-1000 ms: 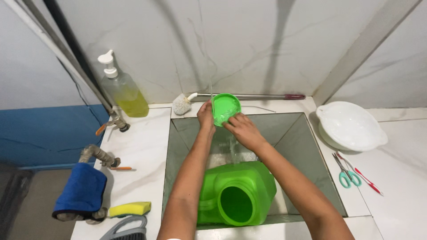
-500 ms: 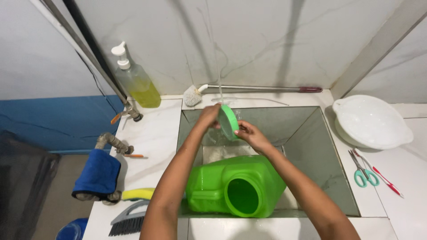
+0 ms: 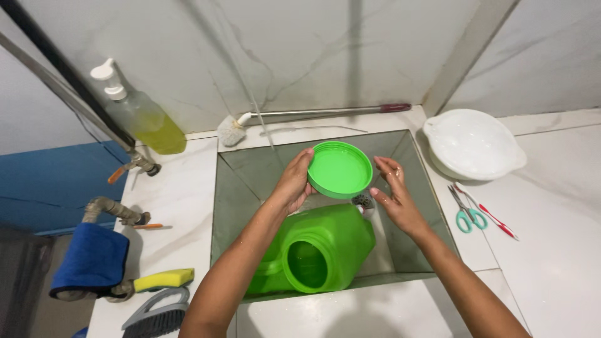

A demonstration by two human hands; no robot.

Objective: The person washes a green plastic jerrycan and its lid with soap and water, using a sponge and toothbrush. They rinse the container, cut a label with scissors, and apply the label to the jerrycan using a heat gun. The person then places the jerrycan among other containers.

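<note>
Over a sunken stone sink [image 3: 235, 194], my left hand [image 3: 293, 181] grips the left rim of a round green lid [image 3: 339, 169], whose hollow inside faces me. My right hand [image 3: 394, 197] is at the lid's right edge, fingers spread and wet, touching the rim lightly. Below them a large green plastic jug [image 3: 319, 250] lies on its side in the sink, its wide round mouth turned toward me.
A pump bottle of yellow liquid [image 3: 141, 116] and a long-handled brush [image 3: 300, 116] stand at the back. A white bowl [image 3: 472, 147], scissors [image 3: 466, 213] and a red-handled tool [image 3: 494, 216] are on the right counter. Taps [image 3: 134, 164], a blue cloth [image 3: 91, 260], a yellow sponge [image 3: 164, 279] and a scrub brush [image 3: 156, 316] are left.
The lid has turned from edge-on to facing me, still held over the sink. The view has shifted a little left and closer.
</note>
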